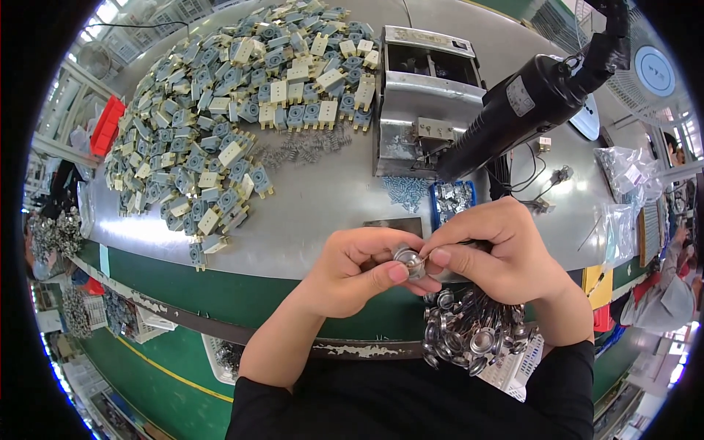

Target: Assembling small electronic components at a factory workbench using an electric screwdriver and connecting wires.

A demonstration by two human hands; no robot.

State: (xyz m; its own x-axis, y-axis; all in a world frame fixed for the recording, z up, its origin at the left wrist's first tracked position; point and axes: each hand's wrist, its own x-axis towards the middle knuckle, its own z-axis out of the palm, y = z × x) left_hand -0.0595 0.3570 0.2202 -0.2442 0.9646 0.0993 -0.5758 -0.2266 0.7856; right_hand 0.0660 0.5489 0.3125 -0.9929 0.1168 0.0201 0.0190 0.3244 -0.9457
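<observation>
My left hand (356,268) pinches a small round metal cup-shaped part (411,262) between thumb and fingers, just above the table's front edge. From the other side my right hand (499,249) closes thumb and forefinger on a thin wire at that part's centre. Below my right hand hangs a thick bunch of similar round metal parts on dark wires (477,334). Whether the right hand's other fingers grip this bunch is hidden. Just beyond my hands lie a blue tray of small metal pieces (453,199), a heap of small screws (405,192) and a flat dark plate (394,224).
A large pile of grey and cream switch-like blocks (242,110) covers the table's left and back, with loose springs (304,147) at its edge. A metal fixture (429,103) and a black cylindrical tool (517,110) stand beyond my hands. Clear plastic bags (627,176) lie right.
</observation>
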